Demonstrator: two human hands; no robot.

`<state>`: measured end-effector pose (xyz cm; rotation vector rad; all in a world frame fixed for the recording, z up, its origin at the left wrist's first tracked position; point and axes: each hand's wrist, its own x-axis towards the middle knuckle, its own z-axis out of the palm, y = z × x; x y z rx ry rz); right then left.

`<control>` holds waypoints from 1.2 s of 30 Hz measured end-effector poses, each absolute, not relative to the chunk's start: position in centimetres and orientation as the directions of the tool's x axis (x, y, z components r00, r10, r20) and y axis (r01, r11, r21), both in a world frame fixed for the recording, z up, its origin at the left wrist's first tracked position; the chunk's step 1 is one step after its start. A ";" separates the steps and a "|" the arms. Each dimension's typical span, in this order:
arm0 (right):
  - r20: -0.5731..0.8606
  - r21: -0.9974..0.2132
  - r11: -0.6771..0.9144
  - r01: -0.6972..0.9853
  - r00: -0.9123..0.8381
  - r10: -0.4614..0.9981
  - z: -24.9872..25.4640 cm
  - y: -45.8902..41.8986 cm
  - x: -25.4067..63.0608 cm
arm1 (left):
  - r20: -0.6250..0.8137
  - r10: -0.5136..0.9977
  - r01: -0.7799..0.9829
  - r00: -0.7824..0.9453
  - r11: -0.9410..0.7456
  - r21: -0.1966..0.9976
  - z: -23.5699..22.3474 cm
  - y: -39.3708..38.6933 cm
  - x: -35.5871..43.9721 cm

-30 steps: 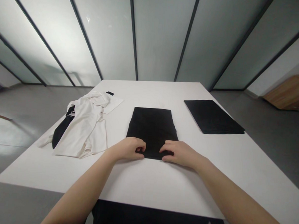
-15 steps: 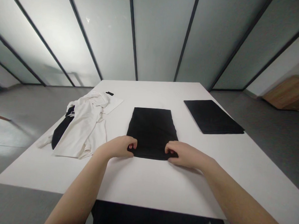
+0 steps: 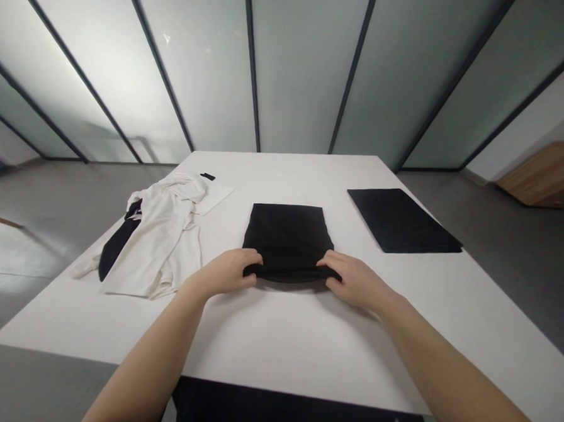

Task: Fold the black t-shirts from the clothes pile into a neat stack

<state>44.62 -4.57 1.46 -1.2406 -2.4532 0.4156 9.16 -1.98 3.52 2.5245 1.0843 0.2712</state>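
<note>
White fabric (image 3: pixel 160 236) lies bunched on the left of the white table (image 3: pixel 303 344), partly over a strip of black cloth (image 3: pixel 117 246). Next along, the person's left hand (image 3: pixel 224 274) has its fingers curled closed, gripping one end of the near edge of a black folded garment (image 3: pixel 287 239), which sits mid-table. The right hand (image 3: pixel 349 279) grips the other end the same way, and the edge between them curls up off the tabletop. Further right, a flat stack of black cloth (image 3: pixel 399 220) lies well apart, near the table's side.
</note>
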 end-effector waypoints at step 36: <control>0.170 -0.282 0.461 0.841 -0.430 0.887 -3.5 -5.0 39.5 | 0.180 0.834 0.804 0.522 -0.551 0.225 -2.6 -3.7 15.5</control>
